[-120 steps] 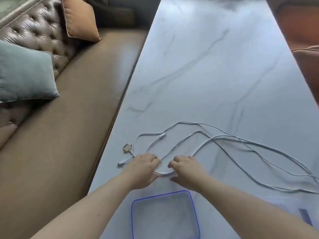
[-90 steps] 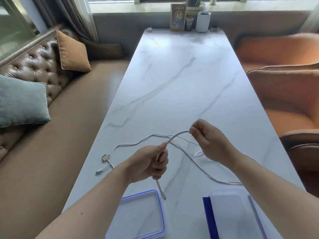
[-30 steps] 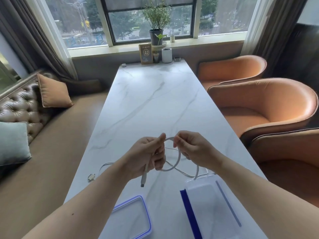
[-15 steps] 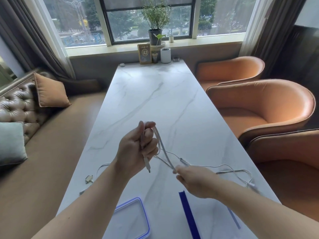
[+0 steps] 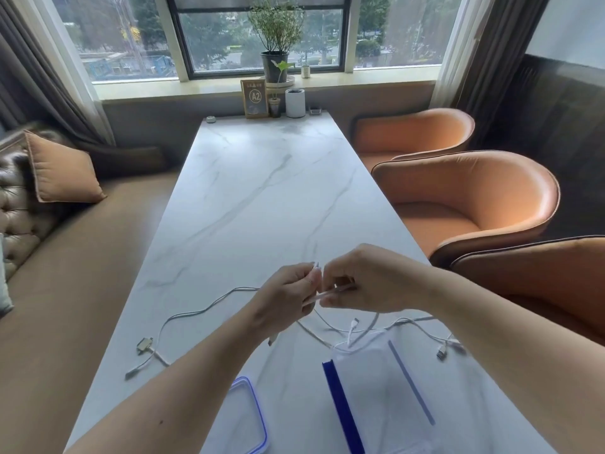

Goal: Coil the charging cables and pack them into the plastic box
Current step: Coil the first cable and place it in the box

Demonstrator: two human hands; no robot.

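Note:
My left hand (image 5: 288, 298) and my right hand (image 5: 363, 280) meet above the marble table (image 5: 262, 198), both pinching loops of a white charging cable (image 5: 327, 293). Slack from that cable hangs down to the table in front of me. A second white cable (image 5: 196, 312) with a multi-plug end (image 5: 144, 344) trails off to the left. More plug ends (image 5: 442, 352) lie at the right. The clear plastic box (image 5: 376, 391) with a blue edge stands below my right hand. Its blue-rimmed lid (image 5: 248, 417) lies to the left of it.
Orange armchairs (image 5: 465, 204) line the table's right side and a brown bench sofa with cushions (image 5: 62, 172) runs along the left. At the table's far end stand a sign marked A2 (image 5: 254, 98), a white cup (image 5: 295, 102) and a potted plant.
My right hand has come back up from low over the table to meet my left hand, bringing another length of cable to it. The view has tilted up slightly.

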